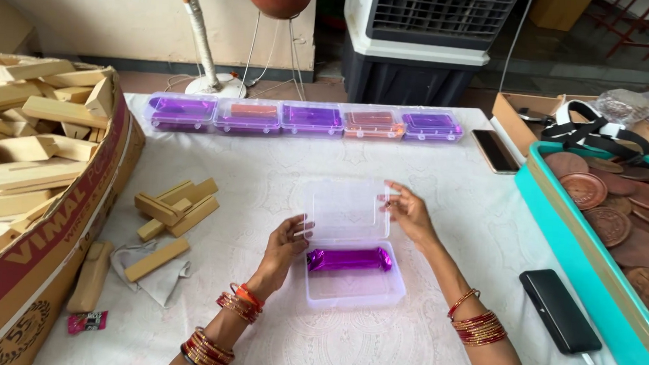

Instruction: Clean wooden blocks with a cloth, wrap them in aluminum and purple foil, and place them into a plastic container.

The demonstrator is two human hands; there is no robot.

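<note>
Clear hinged plastic box [353, 280] open mid-tabletop [450, 189], purple foil-wrapped bar [349, 259] inside, left hand [286, 241] and right hand [407, 209] pinching the raised lid [347, 209] at its side edges, bare cloth around, wooden blocks [175, 208] well left.

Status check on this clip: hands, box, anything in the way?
Left hand and right hand on the open lid, one each side. Clear plastic box holds one purple wrapped bar. Nothing blocking; wooden blocks lie off left.
</note>
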